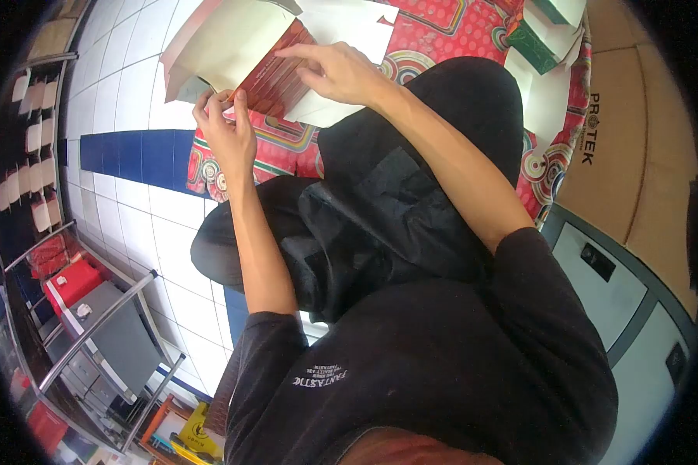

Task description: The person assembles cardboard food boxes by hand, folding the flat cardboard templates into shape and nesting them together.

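A partly folded cardboard box (283, 74) lies tilted in front of my crossed legs, with a reddish-brown printed side and pale inner flaps raised at the left. My left hand (229, 130) pinches its near lower corner between thumb and fingers. Over the printed side, my right hand (340, 74) has its index finger stretched along the upper edge and the thumb apart below; its other fingers are partly hidden. Beneath and beyond the box spreads a white cardboard sheet (357, 29).
I sit on a red patterned mat (434, 35) over a tiled floor (143, 70). Green-and-white cartons (531, 43) stand at the upper right, beside a large brown cardboard box (636, 139) and a grey cabinet (597, 271). A metal-railed rack (120, 329) is at the left.
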Action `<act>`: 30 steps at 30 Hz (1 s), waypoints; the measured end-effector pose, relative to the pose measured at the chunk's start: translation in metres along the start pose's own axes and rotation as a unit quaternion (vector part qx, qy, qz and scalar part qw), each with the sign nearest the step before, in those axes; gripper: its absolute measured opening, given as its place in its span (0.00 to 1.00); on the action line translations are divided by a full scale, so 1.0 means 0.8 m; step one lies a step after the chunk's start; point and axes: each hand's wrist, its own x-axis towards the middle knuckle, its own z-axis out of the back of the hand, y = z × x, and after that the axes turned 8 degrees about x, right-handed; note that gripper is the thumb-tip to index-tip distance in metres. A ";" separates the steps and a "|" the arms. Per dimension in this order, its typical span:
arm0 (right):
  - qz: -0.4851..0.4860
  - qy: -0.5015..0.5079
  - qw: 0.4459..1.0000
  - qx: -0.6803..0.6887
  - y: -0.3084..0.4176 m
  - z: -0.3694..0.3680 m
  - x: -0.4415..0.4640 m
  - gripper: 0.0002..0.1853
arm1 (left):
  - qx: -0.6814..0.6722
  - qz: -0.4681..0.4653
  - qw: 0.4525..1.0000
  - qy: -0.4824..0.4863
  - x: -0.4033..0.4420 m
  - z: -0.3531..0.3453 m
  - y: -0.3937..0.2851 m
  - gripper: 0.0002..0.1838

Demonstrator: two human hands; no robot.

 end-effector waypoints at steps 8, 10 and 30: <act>-0.023 0.003 1.000 0.012 0.013 0.009 0.005 0.27 | -0.020 0.014 1.000 0.006 -0.003 -0.003 0.005 0.17; -0.019 0.001 1.000 0.017 0.021 0.013 0.003 0.27 | -0.028 0.014 0.999 0.008 -0.005 -0.002 -0.001 0.16; -0.337 -0.127 0.896 -0.261 -0.150 0.446 -0.108 0.27 | -0.193 0.156 0.967 0.051 -0.010 0.004 -0.008 0.28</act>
